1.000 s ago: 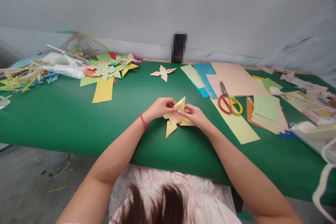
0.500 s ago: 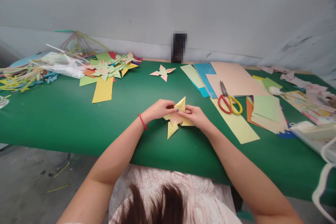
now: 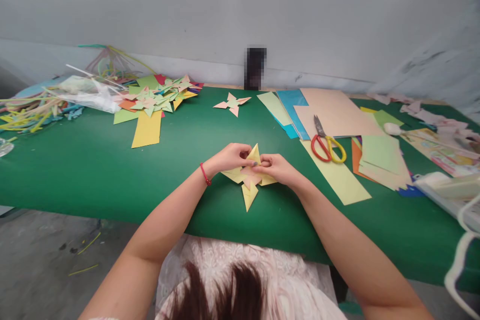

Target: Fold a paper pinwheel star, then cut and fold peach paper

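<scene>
A folded paper star (image 3: 250, 177), pale yellow at its points and pink in the middle, lies on the green table (image 3: 180, 190) in front of me. My left hand (image 3: 234, 156) pinches the star near its upper point from the left, thumb on top. From the right, my right hand (image 3: 276, 166) presses its closed fingers on the same part, partly covering the right point. The left and lower points show in full. A finished-looking pink and green star (image 3: 233, 104) lies farther back, apart from both hands.
Scissors (image 3: 325, 145) with red and yellow handles rest on paper sheets (image 3: 337, 110) at right. A heap of paper stars (image 3: 165, 96) and tangled paper strips (image 3: 37, 110) lie at left. A white tray (image 3: 446, 190) and a white cable (image 3: 455, 270) are at far right.
The star has turned slightly and its lower point has come nearer me. Its left point now shows more fully. Both hands stay on the star's upper part.
</scene>
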{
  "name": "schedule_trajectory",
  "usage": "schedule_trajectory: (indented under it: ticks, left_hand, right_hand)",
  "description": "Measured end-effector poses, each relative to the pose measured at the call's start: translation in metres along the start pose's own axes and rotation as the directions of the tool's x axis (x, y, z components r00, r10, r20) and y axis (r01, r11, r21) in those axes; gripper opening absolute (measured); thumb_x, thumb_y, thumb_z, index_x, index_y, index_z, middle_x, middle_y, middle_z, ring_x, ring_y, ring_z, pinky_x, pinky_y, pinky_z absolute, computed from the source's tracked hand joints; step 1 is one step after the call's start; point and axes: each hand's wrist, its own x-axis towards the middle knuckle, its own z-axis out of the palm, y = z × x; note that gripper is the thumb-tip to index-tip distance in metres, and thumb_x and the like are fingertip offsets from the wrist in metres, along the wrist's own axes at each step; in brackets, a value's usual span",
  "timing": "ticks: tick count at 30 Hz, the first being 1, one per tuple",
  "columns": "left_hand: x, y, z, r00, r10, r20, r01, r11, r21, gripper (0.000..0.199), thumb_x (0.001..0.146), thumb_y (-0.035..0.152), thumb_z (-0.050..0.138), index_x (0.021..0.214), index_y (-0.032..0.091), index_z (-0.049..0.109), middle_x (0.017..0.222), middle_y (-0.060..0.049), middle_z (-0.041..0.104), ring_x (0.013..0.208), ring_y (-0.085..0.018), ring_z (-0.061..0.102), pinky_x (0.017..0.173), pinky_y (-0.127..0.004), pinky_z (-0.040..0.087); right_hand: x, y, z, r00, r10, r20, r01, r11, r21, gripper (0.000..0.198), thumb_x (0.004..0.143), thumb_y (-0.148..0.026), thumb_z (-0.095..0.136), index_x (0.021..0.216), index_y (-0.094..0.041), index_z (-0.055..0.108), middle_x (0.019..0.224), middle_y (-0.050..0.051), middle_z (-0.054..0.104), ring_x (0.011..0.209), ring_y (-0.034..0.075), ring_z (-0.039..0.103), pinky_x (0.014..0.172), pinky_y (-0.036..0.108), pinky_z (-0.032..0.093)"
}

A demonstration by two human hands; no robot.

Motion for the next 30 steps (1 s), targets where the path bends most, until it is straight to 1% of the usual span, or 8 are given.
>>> schedule_trajectory:
  ticks: [4, 8, 12, 18, 22, 26, 30]
  left_hand:
    - [-0.0013, 0.0014, -0.0009, 1.000, -0.016, -0.015, 0.016, 1.000, 0.009, 0.027, 0.071, 0.036, 0.060, 0.060, 0.017, 0.045, 0.059, 0.004, 0.041, 0.053, -0.009, 0.035, 0.048, -0.022, 0.026]
    - [-0.0015, 0.0022, -0.0006, 0.999, -0.029, -0.034, 0.029, 0.999, 0.016, 0.032, 0.073, 0.041, 0.058, 0.057, 0.017, 0.044, 0.057, 0.004, 0.039, 0.052, -0.008, 0.033, 0.047, -0.022, 0.024]
    - [-0.0009, 0.0010, 0.0017, 0.999, -0.024, -0.046, 0.025, 1.000, 0.011, 0.033, 0.074, 0.041, 0.058, 0.058, 0.017, 0.042, 0.057, 0.004, 0.039, 0.053, -0.008, 0.033, 0.047, -0.022, 0.024]
    - [0.0000, -0.0001, 0.0026, 0.998, -0.018, -0.054, 0.018, 1.000, -0.007, 0.035, 0.078, 0.043, 0.053, 0.057, 0.017, 0.042, 0.057, 0.004, 0.038, 0.052, -0.008, 0.032, 0.048, -0.022, 0.025]
    - [0.0016, -0.0023, 0.0034, 0.996, 0.003, -0.086, -0.005, 1.000, -0.019, 0.030, 0.077, 0.042, 0.054, 0.062, 0.017, 0.047, 0.059, 0.003, 0.042, 0.054, -0.009, 0.036, 0.048, -0.021, 0.027]
    - [0.0035, -0.0059, 0.0060, 0.994, 0.003, -0.109, -0.007, 1.000, -0.030, 0.032, 0.075, 0.043, 0.056, 0.062, 0.016, 0.047, 0.059, 0.003, 0.046, 0.054, -0.008, 0.039, 0.049, -0.020, 0.029]
    - [0.0041, -0.0057, 0.0060, 0.993, -0.013, -0.114, 0.006, 0.998, -0.062, 0.036, 0.075, 0.046, 0.057, 0.060, 0.016, 0.045, 0.055, 0.004, 0.042, 0.051, -0.007, 0.037, 0.047, -0.020, 0.028]
  right_hand:
    - [-0.0003, 0.0004, -0.0012, 1.000, -0.014, 0.002, 0.014, 0.999, -0.038, 0.036, 0.062, -0.050, 0.066, 0.067, -0.018, 0.051, 0.051, -0.007, 0.035, 0.047, 0.007, 0.028, 0.045, 0.021, 0.018]
    - [0.0000, 0.0030, -0.0023, 0.999, -0.032, 0.012, 0.032, 0.998, -0.054, 0.036, 0.064, -0.050, 0.065, 0.065, -0.018, 0.048, 0.052, -0.008, 0.032, 0.047, 0.006, 0.025, 0.045, 0.022, 0.016]
    - [0.0004, 0.0048, -0.0026, 0.999, -0.030, 0.014, 0.031, 0.998, -0.055, 0.036, 0.065, -0.050, 0.065, 0.066, -0.018, 0.049, 0.052, -0.008, 0.032, 0.048, 0.007, 0.026, 0.045, 0.021, 0.017]
    - [0.0004, 0.0052, -0.0026, 0.998, -0.035, 0.052, 0.036, 0.999, -0.021, 0.035, 0.066, -0.049, 0.065, 0.074, -0.016, 0.055, 0.054, -0.006, 0.040, 0.049, 0.007, 0.030, 0.047, 0.022, 0.020]
    - [-0.0001, 0.0055, -0.0029, 0.998, -0.033, 0.060, 0.036, 0.998, -0.042, 0.038, 0.066, -0.051, 0.065, 0.076, -0.016, 0.056, 0.053, -0.007, 0.036, 0.048, 0.007, 0.027, 0.047, 0.022, 0.017]
    - [-0.0004, 0.0046, -0.0027, 0.996, -0.028, 0.081, 0.030, 0.999, -0.022, 0.037, 0.066, -0.050, 0.065, 0.077, -0.016, 0.056, 0.054, -0.007, 0.035, 0.049, 0.006, 0.026, 0.047, 0.022, 0.017]
    - [-0.0012, 0.0014, -0.0023, 0.996, -0.021, 0.092, 0.023, 0.999, -0.023, 0.039, 0.064, -0.051, 0.066, 0.073, -0.016, 0.054, 0.054, -0.008, 0.033, 0.049, 0.006, 0.025, 0.047, 0.022, 0.017]
